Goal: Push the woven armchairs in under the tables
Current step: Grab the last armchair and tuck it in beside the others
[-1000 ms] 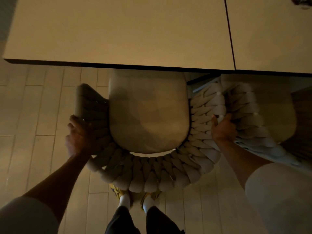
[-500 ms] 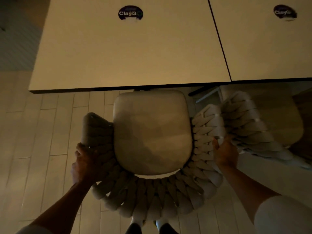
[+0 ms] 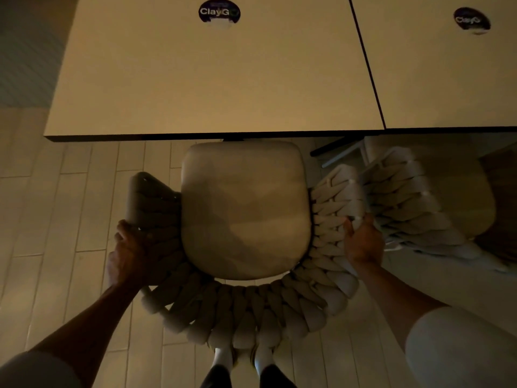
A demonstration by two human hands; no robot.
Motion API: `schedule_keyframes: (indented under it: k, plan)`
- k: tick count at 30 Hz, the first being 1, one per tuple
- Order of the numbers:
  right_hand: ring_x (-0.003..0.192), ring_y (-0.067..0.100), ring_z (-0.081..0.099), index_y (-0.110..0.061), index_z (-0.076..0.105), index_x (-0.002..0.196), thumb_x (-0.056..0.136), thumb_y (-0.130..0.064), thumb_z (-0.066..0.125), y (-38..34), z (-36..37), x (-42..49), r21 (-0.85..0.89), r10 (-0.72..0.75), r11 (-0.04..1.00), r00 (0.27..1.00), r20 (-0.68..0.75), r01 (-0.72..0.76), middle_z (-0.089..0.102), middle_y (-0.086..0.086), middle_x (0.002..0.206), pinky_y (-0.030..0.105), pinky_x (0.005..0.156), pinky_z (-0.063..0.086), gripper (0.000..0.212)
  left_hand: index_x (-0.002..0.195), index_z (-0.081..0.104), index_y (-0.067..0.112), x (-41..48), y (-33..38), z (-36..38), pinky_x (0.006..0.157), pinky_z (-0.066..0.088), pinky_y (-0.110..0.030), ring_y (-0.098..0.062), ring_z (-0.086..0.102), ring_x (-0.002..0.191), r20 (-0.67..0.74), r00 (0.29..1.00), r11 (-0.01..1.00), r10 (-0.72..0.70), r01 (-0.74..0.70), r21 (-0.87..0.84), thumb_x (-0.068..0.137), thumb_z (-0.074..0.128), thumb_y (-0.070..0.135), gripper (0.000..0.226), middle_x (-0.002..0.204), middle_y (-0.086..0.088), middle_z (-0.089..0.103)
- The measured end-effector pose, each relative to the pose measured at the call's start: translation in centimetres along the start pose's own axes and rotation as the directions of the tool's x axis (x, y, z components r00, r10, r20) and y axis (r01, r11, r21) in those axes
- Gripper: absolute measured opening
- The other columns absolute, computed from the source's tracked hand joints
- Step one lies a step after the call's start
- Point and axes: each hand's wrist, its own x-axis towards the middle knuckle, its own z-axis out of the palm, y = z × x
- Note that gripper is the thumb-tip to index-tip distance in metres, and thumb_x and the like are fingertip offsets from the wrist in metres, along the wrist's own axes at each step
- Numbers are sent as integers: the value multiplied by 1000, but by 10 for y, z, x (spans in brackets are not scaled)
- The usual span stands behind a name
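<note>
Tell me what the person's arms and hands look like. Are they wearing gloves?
No gloves. The left hand and right hand are bare, with no watch or rings showing in this dim light. The arms are bare up to pale short sleeves, the left sleeve and the right sleeve.
</note>
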Motion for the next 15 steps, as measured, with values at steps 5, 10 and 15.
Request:
schedule_keyframes:
  k: [5,10,15]
  plan:
    - [104,51,66,4,46,131,104,-36,60,2,0,-8,8,18,1000,1000,15,-18,66,36,115,51,79,53,50,135,27,20,-3,-7,0,58,58,-50,-32,60,66,-8,1000,1000,8,-8,14,102,62,33,49,108,-19,56]
    - [102,50,67,4,45,132,104,-35,60,2,-1,-12,-4,17,1000,999,28,-16,66,36,113,51,78,53,50,137,26,19,-5,-13,-1,56,56,-48,-29,59,64,29,999,1000,14,-13,-9,101,63,33,53,110,-22,57]
    - [110,49,64,6,46,135,104,-32,61,-4,-6,-5,-6,18,1000,999,36,-18,64,35,121,49,83,52,51,135,26,21,1,-9,-1,54,52,-40,-28,59,70,75,997,998,-5,10,-62,104,55,42,47,111,-17,55]
